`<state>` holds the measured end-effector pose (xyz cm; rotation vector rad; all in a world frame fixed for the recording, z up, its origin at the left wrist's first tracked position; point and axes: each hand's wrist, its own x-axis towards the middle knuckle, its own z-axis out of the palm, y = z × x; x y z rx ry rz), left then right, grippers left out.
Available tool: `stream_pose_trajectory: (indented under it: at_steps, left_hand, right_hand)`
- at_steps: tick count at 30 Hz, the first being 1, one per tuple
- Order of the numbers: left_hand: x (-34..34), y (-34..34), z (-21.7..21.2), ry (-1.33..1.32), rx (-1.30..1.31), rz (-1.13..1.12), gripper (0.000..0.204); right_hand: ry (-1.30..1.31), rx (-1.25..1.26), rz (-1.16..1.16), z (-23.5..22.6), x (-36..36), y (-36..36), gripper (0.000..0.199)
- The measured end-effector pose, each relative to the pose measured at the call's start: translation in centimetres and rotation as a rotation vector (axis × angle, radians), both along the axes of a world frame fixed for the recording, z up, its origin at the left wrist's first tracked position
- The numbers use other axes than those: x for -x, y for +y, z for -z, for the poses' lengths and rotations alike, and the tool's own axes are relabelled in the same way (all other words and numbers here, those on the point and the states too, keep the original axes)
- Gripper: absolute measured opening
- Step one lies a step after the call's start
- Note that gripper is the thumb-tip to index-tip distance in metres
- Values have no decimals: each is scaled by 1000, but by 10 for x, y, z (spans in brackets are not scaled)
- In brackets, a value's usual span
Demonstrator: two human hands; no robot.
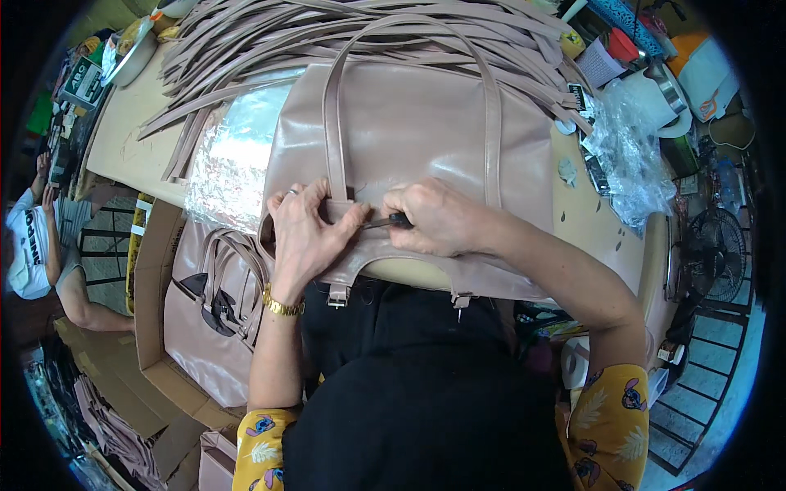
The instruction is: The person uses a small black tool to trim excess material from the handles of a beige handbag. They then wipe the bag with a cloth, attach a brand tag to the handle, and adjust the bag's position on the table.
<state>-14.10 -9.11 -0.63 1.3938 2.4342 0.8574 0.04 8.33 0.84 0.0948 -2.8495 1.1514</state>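
Note:
A dusty-pink handbag (409, 123) lies across the table in front of me, its long straps looping toward the far side. At the base of the left strap (336, 139), my left hand (307, 233) pinches the bag, fingers on the far side and thumb stretched to the right. Closed around a small tool with a black handle (399, 219) is my right hand (438, 219). The tool's thin metal tip points left, close to my left thumb; its exact kind is hidden by the fingers. Two metal buckles (337, 296) hang from the bag's near edge.
Long pink straps (393, 37) are heaped at the far side. Clear plastic packaging (233, 155) lies left of the bag; more plastic (626, 155) is at right. A cardboard box (151, 311) with a pink bag stands lower left. A person (37, 245) sits far left; a fan (714, 254) stands right.

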Motion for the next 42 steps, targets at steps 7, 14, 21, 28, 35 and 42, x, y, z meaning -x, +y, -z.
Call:
stream_pose_trajectory:
  at_steps: [7,14,21,28,35,42]
  left_hand:
    - [10,-25,10,-509,-262,171,22]
    - [17,-27,9,-478,-250,300,24]
    - [17,-29,10,-542,-259,316,23]
    - [16,-29,3,-511,-187,335,26]
    - [16,-29,8,-330,-142,327,32]
    - [15,-29,15,-359,-189,310,29]
  right_hand:
    - [-432,345,68,-23,-3,22,17]
    - [-311,411,43,-2,12,3,20]
    - [-450,318,11,-15,13,0,21]
    - [-410,373,-35,-4,10,3,22]
    - [-472,431,-19,-8,12,5,24]
    - [-499,461,-79,-14,12,8,23]
